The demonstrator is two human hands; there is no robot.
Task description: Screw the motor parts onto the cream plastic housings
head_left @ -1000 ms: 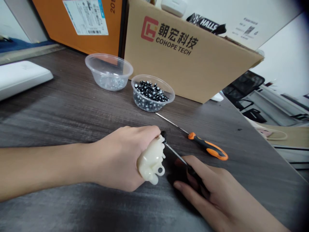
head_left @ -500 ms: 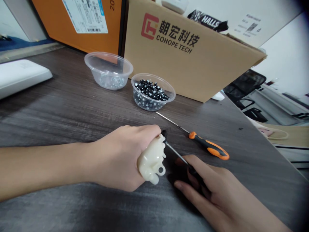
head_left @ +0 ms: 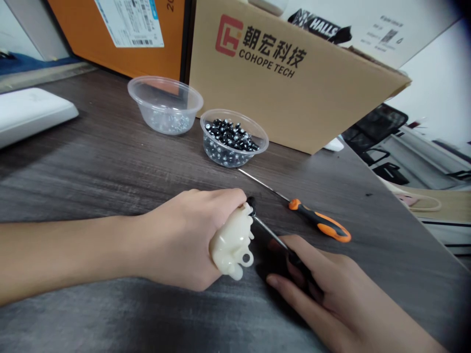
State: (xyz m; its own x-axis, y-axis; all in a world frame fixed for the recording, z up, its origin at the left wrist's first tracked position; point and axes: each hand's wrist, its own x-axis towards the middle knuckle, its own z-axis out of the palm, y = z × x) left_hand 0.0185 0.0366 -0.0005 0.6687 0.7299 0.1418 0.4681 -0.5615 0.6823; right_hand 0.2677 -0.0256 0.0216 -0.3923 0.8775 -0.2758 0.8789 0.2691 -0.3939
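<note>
Changes, hands and work: none visible; grip and contact match the frame a half-second ago, so the work appears to be at the same stage; whether the driver is turning cannot be told. Left hand [head_left: 187, 240]: closed in a fist around a cream part [head_left: 230, 242], which is held above the desk [head_left: 110, 176], ring and lugs facing right. Black piece [head_left: 251, 206]: at the part's upper edge, by the left thumb. Right hand [head_left: 324, 289]: curled about the dark handle of the black driver [head_left: 274, 233], thumb apart from index finger; shaft end at the black piece, exact seating hidden. Differences from the earlier frame: view slightly tipped; carton [head_left: 324, 117], clear bowl [head_left: 147, 105] and screw bowl [head_left: 265, 142] sit a little higher; orange driver [head_left: 324, 223] unmoved on the desk.
</note>
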